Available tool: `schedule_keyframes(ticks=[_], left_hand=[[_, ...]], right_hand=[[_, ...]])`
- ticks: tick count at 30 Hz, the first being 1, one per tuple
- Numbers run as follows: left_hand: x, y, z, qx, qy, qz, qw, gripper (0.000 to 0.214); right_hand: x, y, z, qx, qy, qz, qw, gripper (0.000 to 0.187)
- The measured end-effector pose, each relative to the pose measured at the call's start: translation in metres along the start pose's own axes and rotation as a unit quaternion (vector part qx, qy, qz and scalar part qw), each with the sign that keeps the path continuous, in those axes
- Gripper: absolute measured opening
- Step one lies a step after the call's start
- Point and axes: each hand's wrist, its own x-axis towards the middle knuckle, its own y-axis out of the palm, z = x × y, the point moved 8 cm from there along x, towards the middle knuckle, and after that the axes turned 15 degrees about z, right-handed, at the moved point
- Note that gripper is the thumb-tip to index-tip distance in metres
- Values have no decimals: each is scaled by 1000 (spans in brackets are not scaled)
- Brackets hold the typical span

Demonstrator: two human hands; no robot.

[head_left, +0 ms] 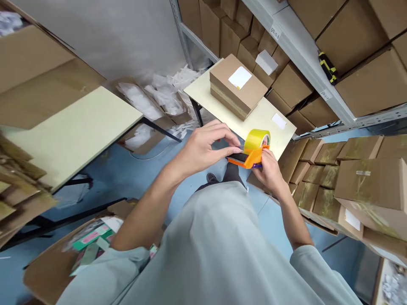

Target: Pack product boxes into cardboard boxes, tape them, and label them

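My right hand (270, 169) grips an orange tape dispenser (253, 158) in front of my body. A roll of yellow packing tape (254, 139) is mounted on it. My left hand (213, 143) is at the dispenser's front end, thumb and forefinger pinched close together beside the dark pad; a clear bit of tape seems to be at the fingertips. Beyond the hands, a flat cardboard box (233, 91) with a white label (240, 78) lies on a cream table (201, 87).
Another white label (279, 120) lies on the table's right part. Shelves of cartons (292, 84) stand behind, with a yellow-black cutter (327, 67) on a shelf beam. Taped boxes (370, 182) are stacked at right. A second table (82, 123) stands left, above an open carton (57, 262).
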Motion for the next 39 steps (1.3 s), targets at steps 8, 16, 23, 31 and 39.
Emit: schedule_keyframes(ticks=[8, 16, 23, 31, 39], left_hand=[[32, 22, 115, -95, -59, -70, 991, 29], [54, 85, 296, -244, -189, -267, 913, 28], [96, 141, 416, -315, -277, -302, 856, 18], [114, 160, 451, -299, -312, -325, 841, 13], [113, 173, 450, -324, -338, -398, 789, 26]], right_hand=[[43, 18, -71, 27, 49, 100, 993, 20], [48, 41, -193, -40, 199, 233, 951, 37], [42, 93, -278, -121, 306, 194, 924, 33], [37, 141, -311, -105, 368, 159, 910, 35], [35, 158, -309, -67, 384, 135, 911, 43]])
